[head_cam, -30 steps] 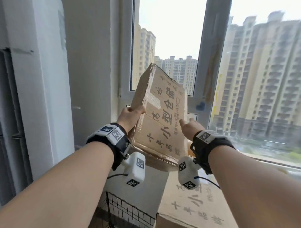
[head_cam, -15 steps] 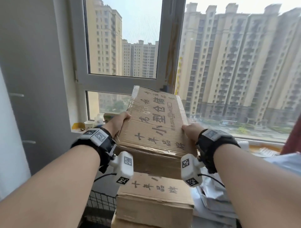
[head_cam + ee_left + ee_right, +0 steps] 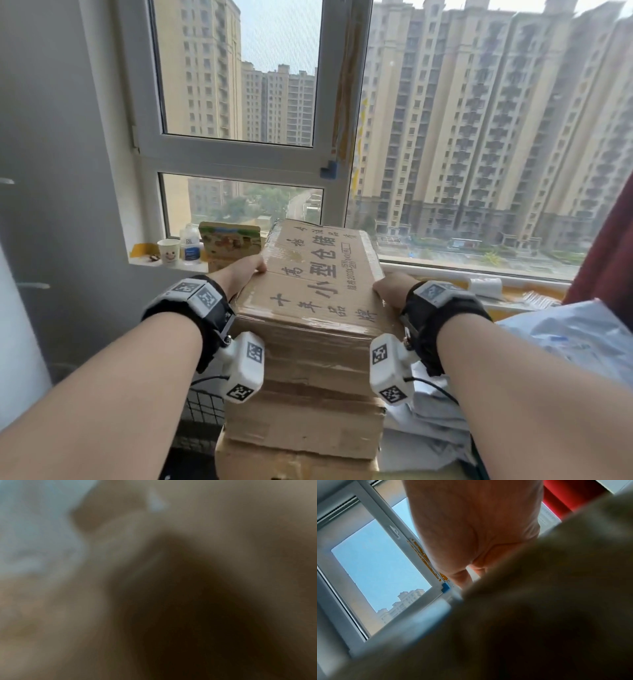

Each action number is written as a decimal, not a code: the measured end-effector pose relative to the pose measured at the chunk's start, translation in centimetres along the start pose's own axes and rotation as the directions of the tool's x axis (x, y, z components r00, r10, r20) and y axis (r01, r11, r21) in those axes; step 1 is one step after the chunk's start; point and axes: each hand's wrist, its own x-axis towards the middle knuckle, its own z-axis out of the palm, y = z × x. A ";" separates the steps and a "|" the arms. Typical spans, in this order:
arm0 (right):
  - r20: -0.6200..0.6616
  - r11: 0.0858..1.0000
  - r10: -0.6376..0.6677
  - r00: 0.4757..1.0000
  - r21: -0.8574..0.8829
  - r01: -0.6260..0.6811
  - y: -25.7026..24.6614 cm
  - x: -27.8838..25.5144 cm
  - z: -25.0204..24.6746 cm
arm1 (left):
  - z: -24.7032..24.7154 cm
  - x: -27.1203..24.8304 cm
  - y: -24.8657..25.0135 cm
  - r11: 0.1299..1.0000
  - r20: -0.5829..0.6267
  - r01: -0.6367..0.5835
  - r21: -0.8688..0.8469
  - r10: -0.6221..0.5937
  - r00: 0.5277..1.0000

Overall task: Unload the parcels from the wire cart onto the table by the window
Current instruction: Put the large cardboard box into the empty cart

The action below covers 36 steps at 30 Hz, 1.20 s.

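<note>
A brown cardboard box (image 3: 315,274) with black printed characters lies level on top of a stack of similar boxes (image 3: 305,421) in front of the window. My left hand (image 3: 245,274) holds its left edge with the thumb on top. At the right edge my right hand (image 3: 388,291) grips the same way. The other fingers of both hands are hidden behind the box sides. The wire cart's black grid (image 3: 202,407) shows at the lower left of the stack. In the right wrist view my palm (image 3: 476,524) lies against the blurred box (image 3: 539,615). The left wrist view is a brown blur.
Pale plastic mailer bags (image 3: 565,339) are heaped right of the stack. On the window sill (image 3: 150,262) stand a paper cup (image 3: 168,251), a white bottle (image 3: 190,245) and a picture carton (image 3: 230,243). A white roll (image 3: 486,286) lies further right. A red curtain (image 3: 609,246) hangs at the right edge.
The box, held tilted up high before the window, has come down and levelled out onto the stack. Both hands stay on its sides.
</note>
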 end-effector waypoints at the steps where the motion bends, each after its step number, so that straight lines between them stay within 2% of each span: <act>1: 0.011 1.000 0.010 1.000 0.026 -0.010 0.1 0.2 0.2 | 0.0 -0.1 -0.1 1.000 0.005 0.009 0.001 -0.009 1.000; 5: 0.048 0.981 0.002 0.999 0.193 -0.012 0.7 0.8 0.9 | 0.5 0.1 -0.6 0.999 -0.006 0.027 0.019 -0.027 1.000; 11: 0.049 0.985 0.003 0.999 0.170 -0.011 0.6 0.9 1.1 | 0.8 1.0 -0.9 0.999 -0.054 0.031 0.035 -0.029 0.998; 14: 0.062 0.988 0.009 0.998 0.154 -0.018 0.5 0.9 1.1 | 0.9 1.4 -1.2 0.997 -0.039 0.064 0.046 -0.062 0.997; 21: 0.028 0.999 0.036 0.999 0.026 -0.037 -0.1 1.1 1.1 | 0.6 2.1 -1.9 0.993 -0.040 0.089 0.076 -0.086 0.996; 29: 0.036 0.998 0.030 0.999 0.061 -0.032 0.2 0.3 1.1 | 0.5 2.1 -2.0 0.991 -0.030 0.122 0.061 -0.120 0.992; 36: 0.017 0.976 0.038 0.999 0.213 -0.040 1.2 0.0 0.9 | 0.3 1.9 -2.2 0.991 -0.052 0.112 0.071 -0.109 0.993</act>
